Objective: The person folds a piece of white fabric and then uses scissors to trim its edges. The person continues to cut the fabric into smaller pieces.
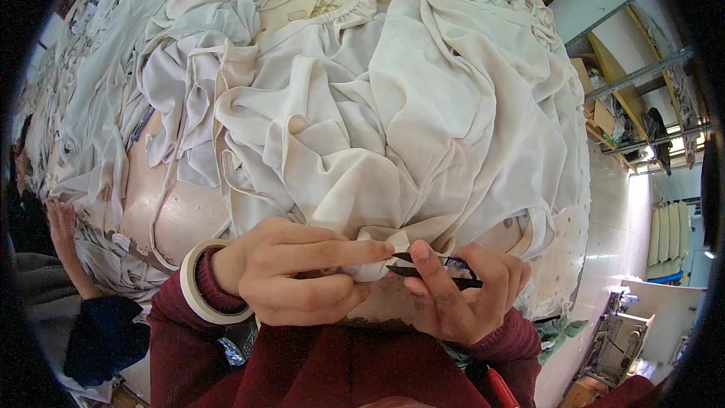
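The head-worn fisheye looks steeply down and forward from above the near edge of the tabletop [189, 208]. The left grip [298, 272] and right grip [449, 308] sit close beneath it, low in view; the tabletop's right edge bows beside the floor [608, 245], while the far side recedes upward.

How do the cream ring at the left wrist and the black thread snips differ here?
Colour: the cream ring is pale; the thread snips are mostly black.
Shape: the ring is a round band; the snips have two pointed blades, slightly apart.
Place: the ring circles the maroon left cuff; the snips sit in the right hand.
Shared: both are carried by the person.
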The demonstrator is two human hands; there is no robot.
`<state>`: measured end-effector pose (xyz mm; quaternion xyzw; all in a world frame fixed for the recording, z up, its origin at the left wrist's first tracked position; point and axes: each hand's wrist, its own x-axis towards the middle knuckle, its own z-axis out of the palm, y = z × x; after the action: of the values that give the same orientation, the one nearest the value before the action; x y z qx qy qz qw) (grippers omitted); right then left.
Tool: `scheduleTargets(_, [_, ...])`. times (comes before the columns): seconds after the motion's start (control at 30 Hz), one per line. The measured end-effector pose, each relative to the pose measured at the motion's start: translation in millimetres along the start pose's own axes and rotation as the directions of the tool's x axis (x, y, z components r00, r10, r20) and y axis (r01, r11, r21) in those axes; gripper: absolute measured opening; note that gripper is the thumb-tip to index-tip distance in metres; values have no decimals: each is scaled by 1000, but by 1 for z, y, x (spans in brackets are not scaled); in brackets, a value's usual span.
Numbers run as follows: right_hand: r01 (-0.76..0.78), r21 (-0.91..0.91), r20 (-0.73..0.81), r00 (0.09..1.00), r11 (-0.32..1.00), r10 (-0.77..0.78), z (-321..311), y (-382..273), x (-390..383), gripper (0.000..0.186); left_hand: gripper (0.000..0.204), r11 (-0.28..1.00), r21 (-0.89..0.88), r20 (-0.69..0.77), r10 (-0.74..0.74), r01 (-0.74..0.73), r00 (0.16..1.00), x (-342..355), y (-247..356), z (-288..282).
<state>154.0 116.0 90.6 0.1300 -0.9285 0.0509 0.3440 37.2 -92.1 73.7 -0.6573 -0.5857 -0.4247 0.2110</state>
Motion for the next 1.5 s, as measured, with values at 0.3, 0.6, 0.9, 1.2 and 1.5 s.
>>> scheduleTargets(0.3, [-60, -127, -54, 997, 990, 54, 4, 6, 4, 44, 13, 986, -30, 55, 163, -162, 985, -3, -3, 14])
scheduleTargets(0.6, [-4, 634, 63, 997, 774, -46, 19, 21, 13, 47, 14, 983, -177, -53, 37, -46, 998, 0, -8, 4])
scheduleTargets(0.9, [147, 419, -135, 986, 896, -99, 9, 26, 6, 40, 24, 947, -261, -52, -206, 186, 977, 0, -17, 6])
scheduleTargets(1.2, [170, 422, -21, 984, 891, -178, 14, 27, 8, 42, 18, 923, -300, -145, -293, 240, 945, 4, -13, 20])
scheduleTargets(1.5, [161, 394, -69, 987, 905, -145, 14, 25, 5, 42, 18, 949, -262, -62, -196, 174, 979, 1, -21, 13])
